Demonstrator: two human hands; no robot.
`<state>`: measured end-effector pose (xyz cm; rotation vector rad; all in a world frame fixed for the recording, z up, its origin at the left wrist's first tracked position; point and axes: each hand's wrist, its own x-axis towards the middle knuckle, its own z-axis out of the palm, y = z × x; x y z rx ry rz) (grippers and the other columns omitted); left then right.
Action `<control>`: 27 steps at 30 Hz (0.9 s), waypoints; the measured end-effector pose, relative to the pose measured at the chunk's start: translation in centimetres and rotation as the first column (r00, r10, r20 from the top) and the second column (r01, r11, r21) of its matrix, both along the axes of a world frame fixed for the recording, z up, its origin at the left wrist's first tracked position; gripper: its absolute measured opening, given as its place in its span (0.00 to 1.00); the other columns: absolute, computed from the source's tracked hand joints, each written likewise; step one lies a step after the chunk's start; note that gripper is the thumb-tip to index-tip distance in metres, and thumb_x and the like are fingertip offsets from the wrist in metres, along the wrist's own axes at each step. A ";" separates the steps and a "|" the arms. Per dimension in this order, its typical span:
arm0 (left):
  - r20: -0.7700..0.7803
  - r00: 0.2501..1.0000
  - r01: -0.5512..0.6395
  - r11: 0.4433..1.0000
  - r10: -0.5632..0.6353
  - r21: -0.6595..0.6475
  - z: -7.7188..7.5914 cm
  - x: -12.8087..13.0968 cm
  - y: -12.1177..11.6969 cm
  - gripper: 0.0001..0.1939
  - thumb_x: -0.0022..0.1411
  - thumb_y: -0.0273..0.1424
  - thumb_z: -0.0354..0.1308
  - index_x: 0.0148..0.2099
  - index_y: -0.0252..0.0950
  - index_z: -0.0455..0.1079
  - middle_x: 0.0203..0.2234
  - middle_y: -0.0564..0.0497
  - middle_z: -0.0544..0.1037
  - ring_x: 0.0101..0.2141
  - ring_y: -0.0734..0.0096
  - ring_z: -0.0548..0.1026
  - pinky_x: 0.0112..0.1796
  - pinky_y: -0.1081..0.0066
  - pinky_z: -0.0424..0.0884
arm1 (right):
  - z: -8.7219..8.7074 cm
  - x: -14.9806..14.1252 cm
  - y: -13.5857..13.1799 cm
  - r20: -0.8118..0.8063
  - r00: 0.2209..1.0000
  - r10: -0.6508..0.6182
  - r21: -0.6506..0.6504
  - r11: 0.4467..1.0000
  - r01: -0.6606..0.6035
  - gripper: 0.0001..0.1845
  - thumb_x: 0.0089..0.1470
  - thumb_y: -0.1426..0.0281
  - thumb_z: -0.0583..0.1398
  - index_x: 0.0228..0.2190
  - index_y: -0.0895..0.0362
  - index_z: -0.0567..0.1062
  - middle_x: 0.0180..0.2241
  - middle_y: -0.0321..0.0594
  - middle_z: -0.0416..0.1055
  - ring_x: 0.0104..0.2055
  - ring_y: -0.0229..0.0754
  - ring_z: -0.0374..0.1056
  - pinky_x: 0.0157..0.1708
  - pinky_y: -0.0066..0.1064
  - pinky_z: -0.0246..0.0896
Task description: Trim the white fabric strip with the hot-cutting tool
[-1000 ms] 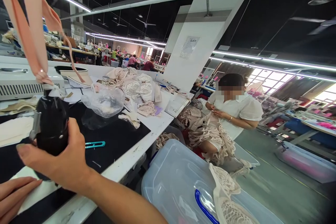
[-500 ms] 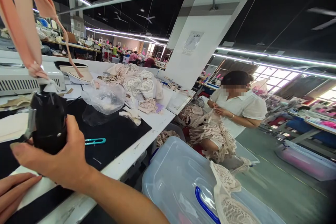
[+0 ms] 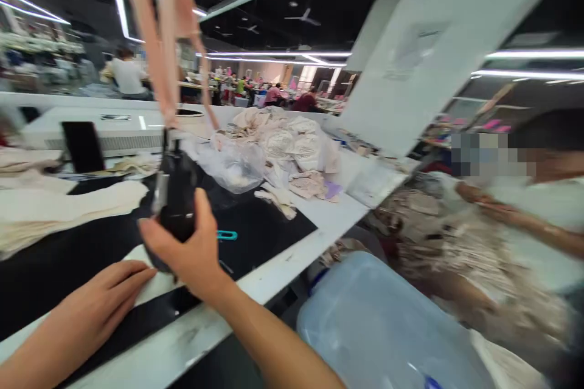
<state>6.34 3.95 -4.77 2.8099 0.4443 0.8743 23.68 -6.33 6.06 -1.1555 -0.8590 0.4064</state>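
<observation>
My right hand grips a black rounded device that stands on the white table. Peach-coloured straps hang down from above onto the top of the device. My left hand lies flat, fingers together, on a white sheet over the black mat, just left of the device. Small teal snips lie on the mat right of my right hand.
A heap of cream lace pieces and a clear plastic bag sit farther back. Folded cream fabric lies at left. A clear lidded bin stands below the table edge. A seated person handles lace at right.
The view has swung left and blurred, so the device and both hands now sit nearer the middle. My right hand keeps its grip; my left hand shows more fully.
</observation>
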 end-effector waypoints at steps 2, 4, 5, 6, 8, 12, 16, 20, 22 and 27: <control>-0.105 0.991 0.084 0.996 -0.083 0.001 1.2 0.0 -1.1 0.22 0.78 0.28 0.48 0.57 0.42 0.83 0.50 0.47 0.87 0.47 0.64 0.87 0.53 0.73 0.83 | 0.4 0.8 -0.4 0.037 0.999 -0.014 0.072 0.997 0.012 0.16 0.47 0.58 0.73 0.32 0.49 0.74 0.26 0.29 0.77 0.26 0.39 0.71 0.27 0.30 0.73; -0.143 0.986 0.086 0.996 -0.087 -0.009 2.2 0.6 -1.7 0.23 0.79 0.24 0.45 0.57 0.37 0.81 0.50 0.43 0.86 0.48 0.64 0.86 0.53 0.70 0.83 | 0.3 1.9 -0.2 -0.009 1.000 0.009 0.111 0.994 -0.008 0.16 0.46 0.62 0.74 0.33 0.48 0.74 0.28 0.30 0.77 0.27 0.39 0.71 0.29 0.31 0.72; -0.154 0.984 0.092 0.996 -0.093 -0.013 2.5 1.0 -1.9 0.21 0.80 0.23 0.45 0.58 0.35 0.80 0.50 0.42 0.85 0.48 0.63 0.85 0.53 0.69 0.83 | 0.0 2.3 0.0 -0.024 1.000 0.010 0.124 0.992 -0.007 0.17 0.46 0.63 0.75 0.33 0.48 0.74 0.27 0.29 0.76 0.26 0.39 0.70 0.29 0.31 0.71; -0.159 0.982 0.096 0.995 -0.099 -0.022 2.8 1.3 -1.9 0.20 0.81 0.24 0.46 0.58 0.35 0.80 0.51 0.41 0.85 0.50 0.61 0.85 0.53 0.68 0.83 | -0.2 2.7 0.1 0.010 1.000 -0.024 0.127 0.992 0.022 0.16 0.47 0.62 0.75 0.34 0.48 0.75 0.27 0.30 0.77 0.26 0.39 0.71 0.29 0.32 0.72; -0.170 0.979 0.105 0.994 -0.110 -0.038 3.3 1.5 -1.9 0.17 0.82 0.25 0.48 0.59 0.34 0.78 0.52 0.41 0.84 0.51 0.60 0.84 0.54 0.67 0.83 | -0.4 3.1 0.3 0.041 0.998 -0.042 0.149 0.988 0.035 0.16 0.49 0.62 0.74 0.36 0.48 0.76 0.28 0.30 0.78 0.25 0.40 0.72 0.29 0.34 0.73; -0.205 0.966 0.151 0.987 -0.158 -0.051 3.7 1.2 -1.8 0.13 0.82 0.25 0.52 0.57 0.32 0.77 0.53 0.41 0.83 0.51 0.58 0.84 0.54 0.65 0.83 | -0.4 3.3 0.2 0.033 0.999 -0.032 0.159 0.987 0.026 0.18 0.50 0.63 0.75 0.40 0.49 0.77 0.29 0.29 0.80 0.25 0.39 0.74 0.30 0.33 0.75; -0.249 0.951 0.176 0.983 -0.182 -0.045 3.8 1.0 -1.7 0.12 0.81 0.25 0.53 0.58 0.33 0.76 0.54 0.41 0.82 0.52 0.58 0.83 0.54 0.64 0.83 | -0.6 3.7 0.0 0.029 0.999 -0.034 0.161 0.986 0.029 0.18 0.52 0.62 0.77 0.40 0.49 0.78 0.31 0.29 0.80 0.26 0.39 0.74 0.28 0.31 0.74; -0.284 0.943 0.170 0.985 -0.172 -0.031 3.7 1.1 -1.7 0.12 0.79 0.23 0.55 0.58 0.34 0.76 0.54 0.42 0.82 0.51 0.58 0.83 0.53 0.64 0.83 | -1.2 4.3 -0.3 0.039 0.999 -0.008 0.170 0.985 0.002 0.17 0.54 0.58 0.78 0.38 0.47 0.79 0.32 0.29 0.81 0.25 0.37 0.73 0.24 0.29 0.72; -0.288 0.944 0.163 0.986 -0.162 -0.020 3.8 1.0 -1.8 0.11 0.80 0.23 0.54 0.57 0.34 0.76 0.54 0.42 0.82 0.51 0.58 0.83 0.53 0.65 0.83 | -1.5 4.6 -0.6 0.052 0.999 0.014 0.160 0.987 -0.022 0.17 0.56 0.56 0.78 0.38 0.47 0.79 0.32 0.28 0.81 0.25 0.37 0.73 0.23 0.28 0.71; -0.264 0.949 0.173 0.985 -0.171 -0.016 3.9 0.9 -2.0 0.11 0.80 0.23 0.53 0.56 0.33 0.76 0.54 0.41 0.81 0.51 0.58 0.83 0.53 0.65 0.82 | -2.2 5.0 -1.6 0.068 0.995 0.068 0.147 0.986 -0.078 0.20 0.58 0.56 0.78 0.48 0.43 0.81 0.35 0.28 0.81 0.29 0.38 0.76 0.27 0.28 0.76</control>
